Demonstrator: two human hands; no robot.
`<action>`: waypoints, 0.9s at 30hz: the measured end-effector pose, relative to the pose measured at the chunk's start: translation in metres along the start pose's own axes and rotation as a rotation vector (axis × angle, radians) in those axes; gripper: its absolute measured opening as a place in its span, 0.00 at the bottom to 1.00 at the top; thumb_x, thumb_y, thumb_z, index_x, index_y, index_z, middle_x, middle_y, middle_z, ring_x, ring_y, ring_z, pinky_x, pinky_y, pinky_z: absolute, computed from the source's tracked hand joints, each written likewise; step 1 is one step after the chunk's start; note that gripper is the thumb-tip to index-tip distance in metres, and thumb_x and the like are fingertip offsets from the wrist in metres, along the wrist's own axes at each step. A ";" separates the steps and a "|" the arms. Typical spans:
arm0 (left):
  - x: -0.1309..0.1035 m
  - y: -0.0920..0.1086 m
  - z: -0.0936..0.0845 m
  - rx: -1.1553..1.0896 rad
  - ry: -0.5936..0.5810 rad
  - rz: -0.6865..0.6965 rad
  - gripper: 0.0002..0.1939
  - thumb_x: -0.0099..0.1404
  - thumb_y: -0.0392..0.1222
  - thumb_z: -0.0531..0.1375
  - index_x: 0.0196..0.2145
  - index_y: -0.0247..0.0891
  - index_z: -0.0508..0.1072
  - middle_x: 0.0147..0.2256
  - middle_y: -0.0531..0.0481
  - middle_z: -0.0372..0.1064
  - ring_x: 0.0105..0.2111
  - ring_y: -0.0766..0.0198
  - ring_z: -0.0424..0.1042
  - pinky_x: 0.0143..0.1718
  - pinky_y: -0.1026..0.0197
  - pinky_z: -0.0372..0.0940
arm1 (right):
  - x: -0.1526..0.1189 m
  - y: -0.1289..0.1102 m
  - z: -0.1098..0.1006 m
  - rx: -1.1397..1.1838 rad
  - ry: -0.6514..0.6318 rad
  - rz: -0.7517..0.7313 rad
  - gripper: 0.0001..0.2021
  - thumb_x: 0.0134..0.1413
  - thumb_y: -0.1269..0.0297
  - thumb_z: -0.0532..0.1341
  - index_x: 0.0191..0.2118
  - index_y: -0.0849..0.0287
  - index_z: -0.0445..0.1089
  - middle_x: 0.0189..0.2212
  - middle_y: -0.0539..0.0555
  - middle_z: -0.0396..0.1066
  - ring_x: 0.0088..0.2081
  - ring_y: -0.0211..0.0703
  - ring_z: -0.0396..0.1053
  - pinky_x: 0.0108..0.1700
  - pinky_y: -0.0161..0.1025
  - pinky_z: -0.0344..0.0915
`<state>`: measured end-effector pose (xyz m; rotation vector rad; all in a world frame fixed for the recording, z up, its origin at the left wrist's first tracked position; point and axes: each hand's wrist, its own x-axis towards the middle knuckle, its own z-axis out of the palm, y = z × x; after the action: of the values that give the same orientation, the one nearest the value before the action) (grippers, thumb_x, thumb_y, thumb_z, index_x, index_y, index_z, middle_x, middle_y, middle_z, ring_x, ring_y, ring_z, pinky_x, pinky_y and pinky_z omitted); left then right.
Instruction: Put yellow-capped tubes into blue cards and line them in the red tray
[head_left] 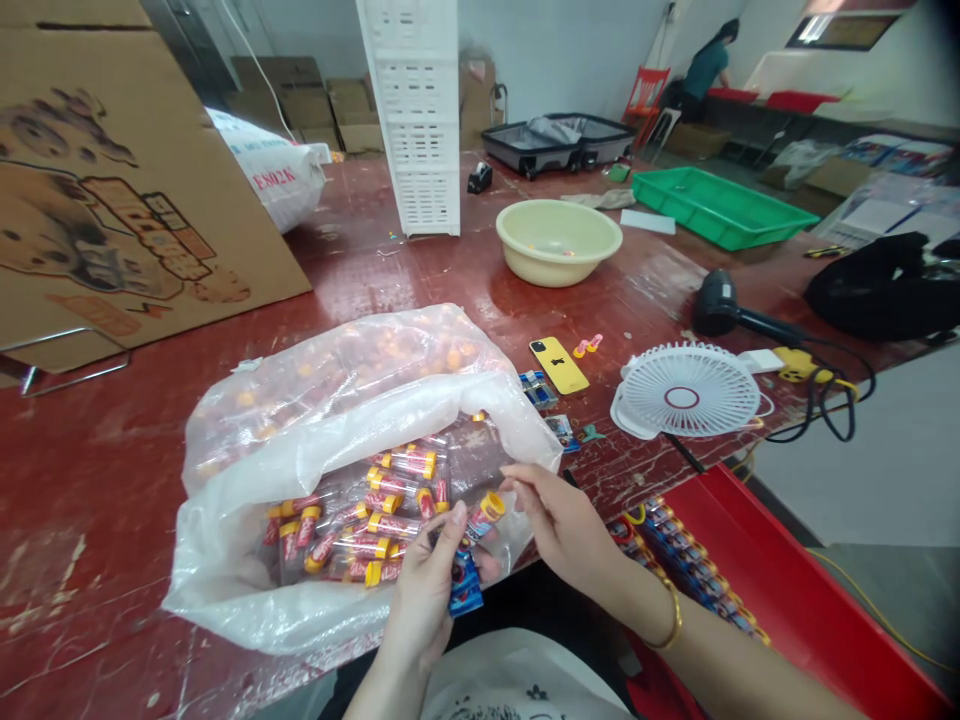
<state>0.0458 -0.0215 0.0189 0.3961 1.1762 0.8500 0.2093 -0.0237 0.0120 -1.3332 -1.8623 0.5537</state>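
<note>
My left hand (431, 580) is closed around a small clear tube with a yellow cap (491, 506) and a blue packet (466, 585), held over the bag's near edge. The cap end points up and to the right. Beside the cap is my right hand (559, 525), its fingers bent and drawn together; whatever is between the fingertips, if anything, I cannot make out. A large translucent plastic bag (247, 590) lies open in front of me. Inside are many tubes (394, 525) with yellow caps and red-pink contents.
Right of the bag lie a yellow phone (559, 365), small blue packets (561, 432) and a white fan (686, 390). Further back stand a cream basin (559, 265), white stacked baskets (427, 190) and a green tray (720, 205). A red box (810, 580) sits below the table edge.
</note>
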 end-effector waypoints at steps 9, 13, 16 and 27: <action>-0.003 0.003 0.003 0.006 -0.010 -0.113 0.28 0.48 0.63 0.66 0.32 0.32 0.77 0.18 0.47 0.73 0.22 0.57 0.76 0.25 0.61 0.70 | 0.010 -0.008 -0.007 0.294 -0.059 0.019 0.03 0.53 0.69 0.64 0.33 0.57 0.68 0.37 0.53 0.63 0.41 0.41 0.65 0.46 0.39 0.64; -0.002 0.001 0.001 0.022 -0.014 -0.100 0.28 0.47 0.62 0.67 0.32 0.31 0.77 0.17 0.48 0.72 0.20 0.58 0.75 0.24 0.61 0.69 | 0.014 -0.008 -0.010 0.326 -0.040 0.050 0.03 0.53 0.67 0.65 0.30 0.58 0.70 0.33 0.52 0.66 0.37 0.40 0.67 0.41 0.37 0.65; -0.001 0.000 -0.001 0.056 -0.020 -0.091 0.27 0.48 0.59 0.68 0.36 0.31 0.77 0.15 0.50 0.71 0.17 0.61 0.72 0.21 0.63 0.67 | 0.017 -0.007 -0.013 0.345 -0.048 0.078 0.05 0.52 0.66 0.66 0.28 0.58 0.71 0.31 0.52 0.68 0.34 0.39 0.68 0.39 0.36 0.65; 0.003 -0.002 -0.005 -0.001 -0.061 -0.053 0.20 0.49 0.54 0.69 0.29 0.35 0.73 0.15 0.54 0.69 0.15 0.67 0.67 0.20 0.65 0.66 | 0.023 -0.004 -0.024 0.403 -0.241 0.018 0.06 0.55 0.67 0.63 0.28 0.60 0.68 0.31 0.53 0.67 0.34 0.39 0.67 0.37 0.36 0.64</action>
<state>0.0428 -0.0213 0.0140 0.3852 1.1254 0.7874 0.2227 -0.0060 0.0371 -1.0496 -1.8011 1.0762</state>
